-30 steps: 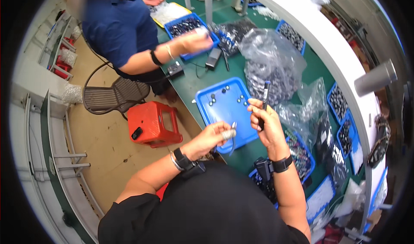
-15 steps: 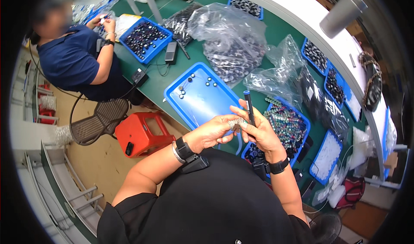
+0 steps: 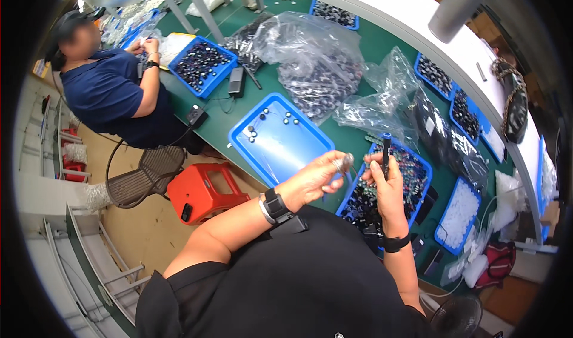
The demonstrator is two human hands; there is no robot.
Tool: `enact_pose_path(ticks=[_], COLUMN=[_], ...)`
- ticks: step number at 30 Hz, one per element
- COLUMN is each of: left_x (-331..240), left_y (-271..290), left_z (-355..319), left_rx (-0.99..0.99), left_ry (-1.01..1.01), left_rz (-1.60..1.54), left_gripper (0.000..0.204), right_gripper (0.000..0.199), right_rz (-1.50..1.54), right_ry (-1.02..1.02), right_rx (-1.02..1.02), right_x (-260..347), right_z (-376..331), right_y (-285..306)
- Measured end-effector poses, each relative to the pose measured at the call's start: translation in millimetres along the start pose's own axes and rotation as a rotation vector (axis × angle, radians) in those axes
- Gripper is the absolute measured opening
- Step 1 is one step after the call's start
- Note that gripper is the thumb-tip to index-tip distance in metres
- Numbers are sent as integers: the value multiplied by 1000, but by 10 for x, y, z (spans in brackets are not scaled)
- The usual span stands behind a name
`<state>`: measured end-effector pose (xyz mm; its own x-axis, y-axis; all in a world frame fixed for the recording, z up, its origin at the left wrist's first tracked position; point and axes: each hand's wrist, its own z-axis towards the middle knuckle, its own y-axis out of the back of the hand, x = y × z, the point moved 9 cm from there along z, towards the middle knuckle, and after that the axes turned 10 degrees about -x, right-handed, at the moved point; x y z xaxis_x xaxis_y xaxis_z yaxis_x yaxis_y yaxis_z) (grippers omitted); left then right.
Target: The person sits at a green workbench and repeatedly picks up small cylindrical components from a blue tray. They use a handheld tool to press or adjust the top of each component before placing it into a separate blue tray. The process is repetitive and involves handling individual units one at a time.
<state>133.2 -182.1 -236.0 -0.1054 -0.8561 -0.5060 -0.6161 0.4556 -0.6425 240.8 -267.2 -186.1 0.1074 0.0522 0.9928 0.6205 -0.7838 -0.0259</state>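
The small part (image 3: 347, 159) pinched in the left hand (image 3: 315, 178) is too tiny to identify. The right hand (image 3: 387, 186) covers the dark tool's (image 3: 386, 153) lower end. At lower right, a fan (image 3: 456, 317) is cut by the frame edge.

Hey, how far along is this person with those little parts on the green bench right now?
Done so far: only a few small dark parts lie in the near blue tray. In hand: the left hand pinches one small part, and the right hand holds a dark pen-like tool upright beside it. Left: the blue bin under the hands and the clear bags behind look full.
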Motion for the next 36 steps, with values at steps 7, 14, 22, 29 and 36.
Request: enact_pose_path(ticks=[7, 14, 22, 29, 36], left_x=[-86, -11, -72, 9, -28], left_y=[34, -43, 29, 69, 117], left_z=[83, 126, 48, 150, 64], left_rx=[-218, -225, -382, -352, -430], left_ry=[-194, -255, -297, -262, -192], left_rz=[-61, -191, -120, -266, 33], left_gripper=[19, 21, 24, 24, 28], right_gripper=[52, 82, 60, 77, 71], right_rz=[-525, -111, -67, -12, 135], right_ry=[306, 62, -124, -97, -174], right_rx=[-23, 176, 248, 333, 248], right_x=[174, -281, -392, -359, -418], right_z=[-372, -302, -275, -303, -255], right_y=[-189, -327, -343, -337, -158])
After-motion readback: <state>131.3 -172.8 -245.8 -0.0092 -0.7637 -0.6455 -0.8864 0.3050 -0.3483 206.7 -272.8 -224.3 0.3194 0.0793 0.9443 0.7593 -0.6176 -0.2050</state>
